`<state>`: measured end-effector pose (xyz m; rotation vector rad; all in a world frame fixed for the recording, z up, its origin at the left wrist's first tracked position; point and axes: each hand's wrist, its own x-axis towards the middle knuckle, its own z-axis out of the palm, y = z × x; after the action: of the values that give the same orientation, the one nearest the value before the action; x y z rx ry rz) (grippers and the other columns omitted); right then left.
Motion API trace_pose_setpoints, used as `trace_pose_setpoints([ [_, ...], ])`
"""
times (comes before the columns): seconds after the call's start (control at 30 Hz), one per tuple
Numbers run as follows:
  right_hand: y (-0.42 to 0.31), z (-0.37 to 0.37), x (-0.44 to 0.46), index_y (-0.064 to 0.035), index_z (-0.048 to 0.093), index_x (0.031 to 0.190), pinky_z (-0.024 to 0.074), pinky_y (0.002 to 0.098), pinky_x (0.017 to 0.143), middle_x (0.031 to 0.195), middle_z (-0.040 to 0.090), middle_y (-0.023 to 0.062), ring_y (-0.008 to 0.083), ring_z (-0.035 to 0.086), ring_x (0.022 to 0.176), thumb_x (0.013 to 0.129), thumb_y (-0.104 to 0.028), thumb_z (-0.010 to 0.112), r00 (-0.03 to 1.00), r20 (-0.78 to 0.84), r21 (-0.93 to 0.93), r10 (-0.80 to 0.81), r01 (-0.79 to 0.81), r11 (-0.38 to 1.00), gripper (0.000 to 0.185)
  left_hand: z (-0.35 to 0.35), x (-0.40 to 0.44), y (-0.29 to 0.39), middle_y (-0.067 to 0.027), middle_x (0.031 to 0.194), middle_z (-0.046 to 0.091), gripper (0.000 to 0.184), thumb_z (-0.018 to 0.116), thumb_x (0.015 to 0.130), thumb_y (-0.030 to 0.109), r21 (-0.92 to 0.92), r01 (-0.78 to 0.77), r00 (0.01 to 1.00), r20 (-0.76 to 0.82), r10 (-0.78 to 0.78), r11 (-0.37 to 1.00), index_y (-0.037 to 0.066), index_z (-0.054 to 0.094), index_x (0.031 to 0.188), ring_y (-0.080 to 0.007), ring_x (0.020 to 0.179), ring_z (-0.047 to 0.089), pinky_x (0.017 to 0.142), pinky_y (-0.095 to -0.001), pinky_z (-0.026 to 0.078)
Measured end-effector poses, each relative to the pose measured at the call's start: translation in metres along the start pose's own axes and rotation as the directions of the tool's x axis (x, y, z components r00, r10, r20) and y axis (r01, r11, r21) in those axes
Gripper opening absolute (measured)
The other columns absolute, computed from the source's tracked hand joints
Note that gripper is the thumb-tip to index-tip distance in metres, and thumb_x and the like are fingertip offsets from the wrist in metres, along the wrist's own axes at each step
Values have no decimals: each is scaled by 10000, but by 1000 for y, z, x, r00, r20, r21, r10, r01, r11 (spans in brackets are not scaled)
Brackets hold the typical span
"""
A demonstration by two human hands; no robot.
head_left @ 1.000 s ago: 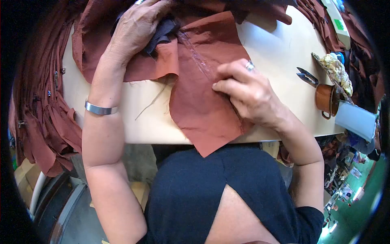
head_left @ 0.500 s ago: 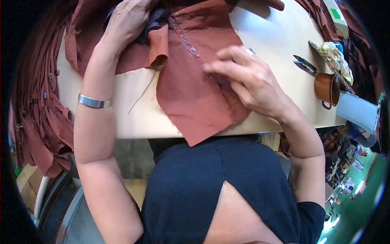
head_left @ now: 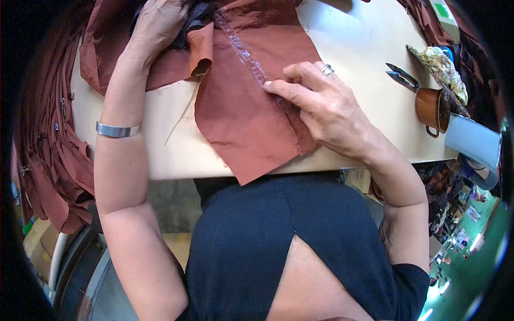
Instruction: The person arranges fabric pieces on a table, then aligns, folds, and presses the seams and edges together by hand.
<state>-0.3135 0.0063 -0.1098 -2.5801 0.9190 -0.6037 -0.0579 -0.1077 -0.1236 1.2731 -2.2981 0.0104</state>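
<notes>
A reddish-brown fabric piece (head_left: pixel 257 144) lies on the pale table, its front corner hanging over the near edge. A glossy, wet-looking strip (head_left: pixel 241 53) runs diagonally along it. My right hand (head_left: pixel 332 109), ringed, rests over the fabric, its outstretched index fingertip touching the strip's lower end. The other fingers are bent, and nothing shows in them. At the top left, my left hand (head_left: pixel 160 27) is closed on bunched dark cloth (head_left: pixel 201 21) beside the reddish-brown fabric; its fingertips are partly hidden. A loose thread (head_left: pixel 182 117) hangs from the fabric.
To the right on the table (head_left: pixel 364 69) are black thread snips (head_left: pixel 402 77), a brown pot (head_left: pixel 430 112), a crusted yellowish lump (head_left: pixel 443 72) and a light-blue box (head_left: pixel 474 140). Clipped reddish-brown strips (head_left: pixel 51 134) hang along the left edge.
My right index fingertip has slid slightly up and left along the strip, and the hand is sharper now. The fabric and my left hand have shifted slightly left in view.
</notes>
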Motion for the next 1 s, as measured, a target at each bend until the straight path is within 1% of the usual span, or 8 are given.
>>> trace_pose_setpoints([
  [0.17, -9, -3, -22, 22, 595, 996, 453, 332, 709, 954, 510, 107, 235, 514, 801, 717, -93, 545, 982, 59, -239, -180, 189, 952, 307, 6, 0, -4, -160, 1173, 566, 320, 551, 793, 82, -12, 7, 1000, -31, -8, 1000, 43, 592, 1108, -327, 1076, 533, 910, -367, 433],
  [0.3, -20, -12, -40, 37, 598, 933, 459, 328, 716, 964, 517, 108, 232, 529, 810, 691, -100, 561, 960, 129, -137, -248, 265, 955, 280, 6, 0, -5, -155, 1177, 564, 318, 565, 788, 89, -17, 21, 999, -26, -21, 1000, 41, 596, 1101, -324, 1073, 535, 909, -366, 434],
  [0.33, -16, -17, -37, 22, 591, 951, 456, 345, 725, 972, 523, 112, 253, 531, 810, 710, -67, 551, 971, 154, 27, -182, 180, 983, 260, 5, 1, -3, -154, 1175, 566, 316, 565, 788, 89, -13, 27, 1000, -11, -27, 1000, 42, 596, 1099, -324, 1072, 535, 908, -365, 435],
  [0.47, -16, -11, -22, -14, 579, 1035, 441, 368, 752, 1011, 529, 130, 288, 515, 847, 719, -5, 540, 984, 126, 203, 125, -149, 968, 319, 5, 1, -1, -150, 1166, 572, 311, 563, 788, 87, -7, 18, 1000, -13, -18, 1000, 45, 599, 1094, -323, 1068, 537, 906, -361, 436],
  [0.83, -23, -19, -61, -13, 616, 995, 456, 359, 772, 1020, 533, 105, 237, 537, 878, 739, -124, 526, 979, 161, -42, -125, 133, 990, 293, 6, -2, -6, -167, 1150, 573, 325, 548, 777, 65, -4, 8, 1000, -28, -8, 1000, 29, 588, 1098, -337, 1056, 536, 897, -371, 435],
  [0.9, -16, -32, -61, -23, 618, 988, 458, 356, 766, 1002, 540, 106, 240, 543, 875, 712, -83, 547, 987, 134, 54, -89, 82, 995, 291, 1, -2, 2, -189, 1148, 565, 348, 548, 765, 47, 6, -16, 999, -27, 16, 1000, 30, 576, 1111, -352, 1058, 529, 904, -378, 428],
  [0.93, -13, -44, -63, -29, 619, 984, 459, 355, 763, 992, 543, 106, 242, 546, 874, 698, -63, 557, 990, 125, 87, -61, 50, 995, 294, 15, -7, -29, -150, 1265, 509, 343, 504, 872, 171, 79, 77, 996, 49, -81, 994, 50, 555, 1189, -314, 1152, 493, 963, -355, 394],
  [1.0, -15, -82, -75, -34, 629, 953, 458, 375, 791, 972, 576, 123, 278, 566, 905, 642, 64, 541, 968, -95, 46, 233, -229, 972, 338, 16, -5, -26, -79, 1221, 555, 301, 465, 874, 129, 54, -19, 999, -40, 21, 998, 106, 588, 1147, -281, 1126, 516, 926, -348, 419],
])
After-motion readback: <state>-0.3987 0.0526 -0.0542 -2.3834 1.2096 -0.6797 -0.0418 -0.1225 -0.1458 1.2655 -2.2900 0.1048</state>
